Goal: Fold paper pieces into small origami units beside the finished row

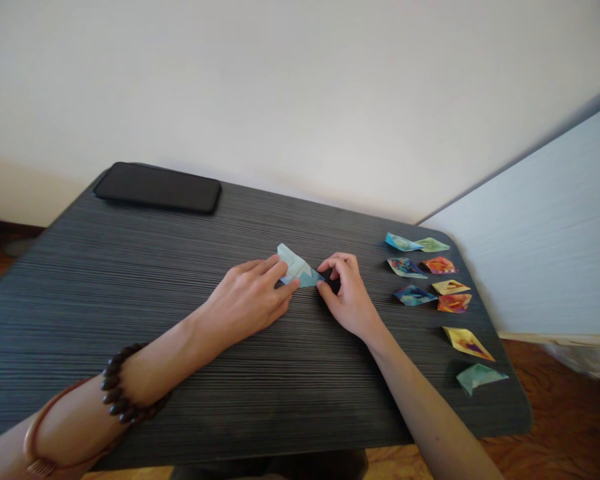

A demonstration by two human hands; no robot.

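A folded piece of light blue patterned paper (296, 267) lies on the dark table between my hands. With thumb and fingers, my left hand (253, 290) grips its left side. At the paper's pointed right end, my right hand (347, 290) pinches the darker blue tip between thumb and index finger. Part of the paper's left side is hidden under my left fingers. A dark beaded bracelet (113, 387) and a copper-coloured bangle (33, 437) circle my left wrist and forearm.
Several folded paper pieces (414, 295) in blue, green, yellow and orange sit along the table's (220, 400) right side. At the back left lies a black flat case (160, 188). A pale wall (300, 100) stands behind, with a light panel (545, 227) at the right.
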